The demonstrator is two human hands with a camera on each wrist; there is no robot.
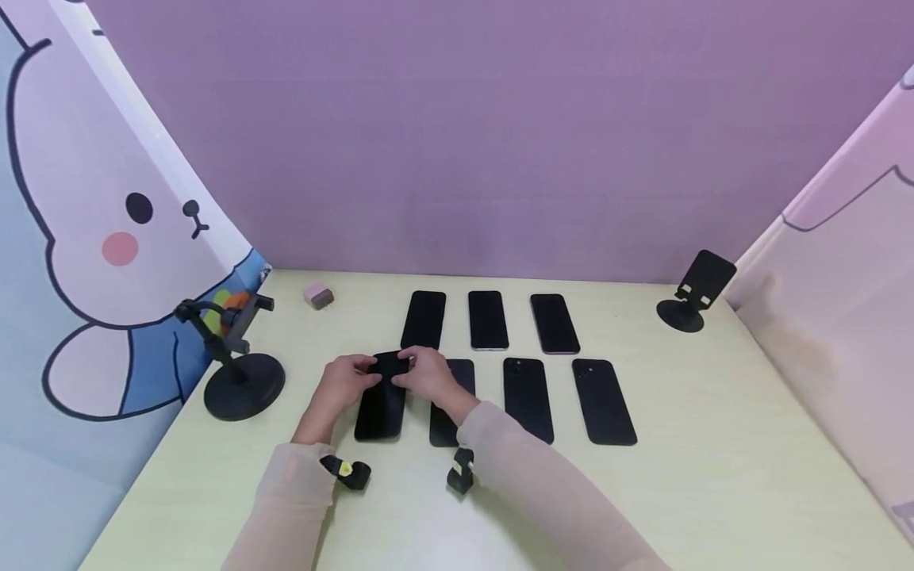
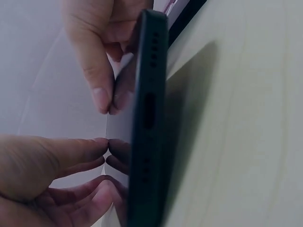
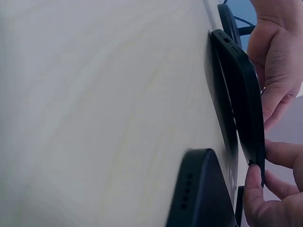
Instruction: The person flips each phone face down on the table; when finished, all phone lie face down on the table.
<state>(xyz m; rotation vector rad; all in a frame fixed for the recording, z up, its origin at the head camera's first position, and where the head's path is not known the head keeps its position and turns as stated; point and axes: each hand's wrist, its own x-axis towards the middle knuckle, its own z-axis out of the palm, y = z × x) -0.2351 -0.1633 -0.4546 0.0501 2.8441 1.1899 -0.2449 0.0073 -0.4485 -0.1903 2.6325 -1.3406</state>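
Observation:
A black smartphone (image 1: 378, 416) lies screen up at the front left, its port end toward me. My left hand (image 1: 343, 385) is at the left side of its upper part, thumb and fingers pinching in at the edge. At the upper right corner, my right hand (image 1: 426, 376) pinches with thumb and fingers. The left wrist view shows fingertips (image 2: 100, 144) meeting the glossy screen, which mirrors them. In the right wrist view, the right thumb (image 3: 253, 182) lies along the phone's rim. Any thin film at the fingertips cannot be made out.
Back-up phones (image 1: 527, 400) and another (image 1: 604, 402) lie to the right; one (image 1: 443, 427) is partly under my right forearm. Behind are three dark-faced phones (image 1: 488, 319). A black stand (image 1: 243, 386) is left, a phone holder (image 1: 696, 291) far right, a pink block (image 1: 317, 296) behind.

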